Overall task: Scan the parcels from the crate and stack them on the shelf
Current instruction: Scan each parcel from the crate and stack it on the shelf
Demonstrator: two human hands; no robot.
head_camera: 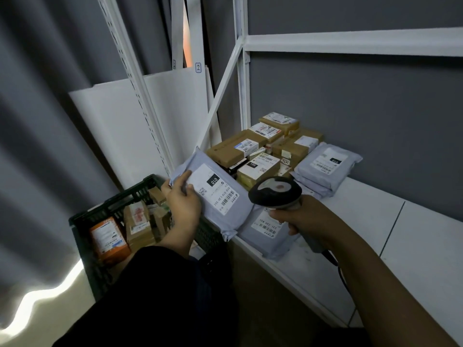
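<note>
My left hand [181, 199] grips a grey poly-mailer parcel [225, 211] by its left edge, label up, held above the crate's right rim and the shelf's front corner. My right hand [308, 221] grips a black handheld barcode scanner [275, 191], its head close over the parcel's right end. A second grey mailer [268, 234] lies on the white shelf [363, 221] under the scanner. The dark green crate [100, 246] at lower left holds several boxes, one orange [109, 239].
Several brown cardboard boxes [235, 149] are stacked at the shelf's back left corner, and a pile of grey mailers [325, 166] lies against the grey wall. White shelf uprights [243, 96] and a diagonal brace frame the left end. A grey curtain hangs at left.
</note>
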